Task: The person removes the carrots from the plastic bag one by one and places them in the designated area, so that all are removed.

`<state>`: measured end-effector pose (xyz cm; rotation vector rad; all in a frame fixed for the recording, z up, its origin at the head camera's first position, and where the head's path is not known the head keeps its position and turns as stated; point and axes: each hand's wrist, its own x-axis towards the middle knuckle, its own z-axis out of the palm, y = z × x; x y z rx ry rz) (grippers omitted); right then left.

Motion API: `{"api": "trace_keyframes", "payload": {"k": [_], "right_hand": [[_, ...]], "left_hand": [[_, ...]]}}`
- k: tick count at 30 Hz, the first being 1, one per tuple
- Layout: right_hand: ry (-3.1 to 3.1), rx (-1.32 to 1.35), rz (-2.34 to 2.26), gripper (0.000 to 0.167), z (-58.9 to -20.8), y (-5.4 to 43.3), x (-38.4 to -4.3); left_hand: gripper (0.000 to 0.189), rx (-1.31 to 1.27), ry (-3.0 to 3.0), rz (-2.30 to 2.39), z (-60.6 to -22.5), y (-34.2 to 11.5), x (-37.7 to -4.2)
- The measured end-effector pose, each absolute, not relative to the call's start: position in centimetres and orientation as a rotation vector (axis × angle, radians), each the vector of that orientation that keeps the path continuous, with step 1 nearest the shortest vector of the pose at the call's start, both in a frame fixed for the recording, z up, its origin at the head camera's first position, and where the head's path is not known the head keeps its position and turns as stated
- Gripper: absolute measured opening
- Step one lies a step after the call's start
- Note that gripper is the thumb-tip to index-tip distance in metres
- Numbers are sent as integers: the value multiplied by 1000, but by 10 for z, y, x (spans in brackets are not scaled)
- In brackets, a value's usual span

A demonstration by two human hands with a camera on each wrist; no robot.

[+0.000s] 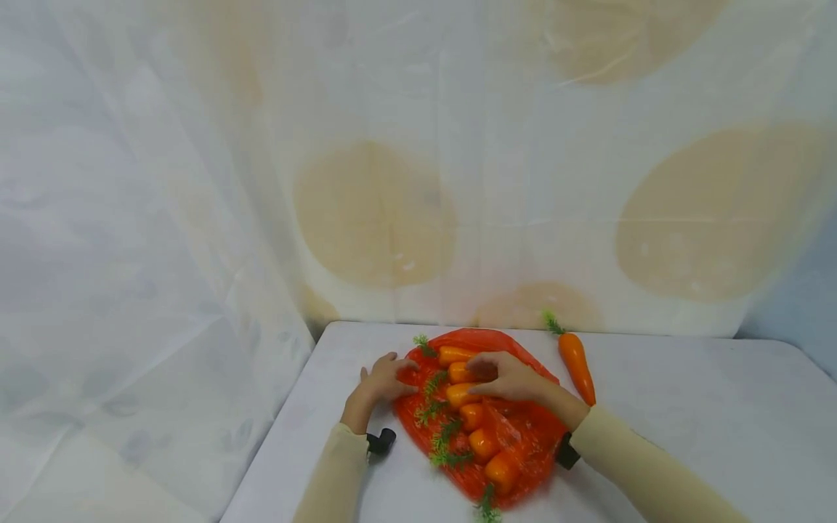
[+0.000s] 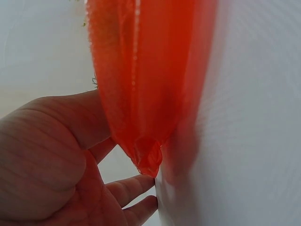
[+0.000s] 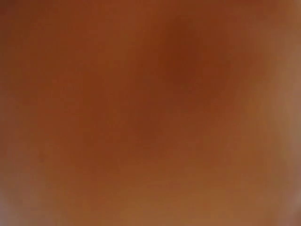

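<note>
Spread on the table is a thin red plastic bag (image 1: pixel 472 338). Several orange carrots (image 1: pixel 502 471) with green tops (image 1: pixel 449 452) lie in a row along it, and red film covers some of their lower ends. My left hand (image 1: pixel 382 381) is at the bag's left edge, thumb and fingers apart. In the left wrist view, that hand (image 2: pixel 51 155) has the red bag (image 2: pixel 150 80) just beside its fingers. My right hand (image 1: pixel 513 376) arches over the upper carrots, with a gap between thumb and forefinger. Only an orange-brown blur fills the right wrist view.
A separate carrot (image 1: pixel 577 367) lies to the right of the bag, its green top toward the back edge. The white table (image 1: pixel 686 428) meets a pale curtain with tan circles (image 1: pixel 375 214) behind. Another pale sheet (image 1: pixel 144 290) hangs on the left.
</note>
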<state>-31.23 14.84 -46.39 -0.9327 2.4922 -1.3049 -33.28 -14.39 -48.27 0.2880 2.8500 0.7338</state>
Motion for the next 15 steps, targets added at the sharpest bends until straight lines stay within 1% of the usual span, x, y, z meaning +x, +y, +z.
{"api": "trace_keyframes", "payload": {"k": [4,15], "right_hand": [[2441,-944,-1294,44,-468,148,-310],[2442,-857,-1257,45,-473,142,-306]], "left_hand": [[35,300,2839,745,-481,-143,-331],[35,294,2833,748,-484,-143,-333]]}}
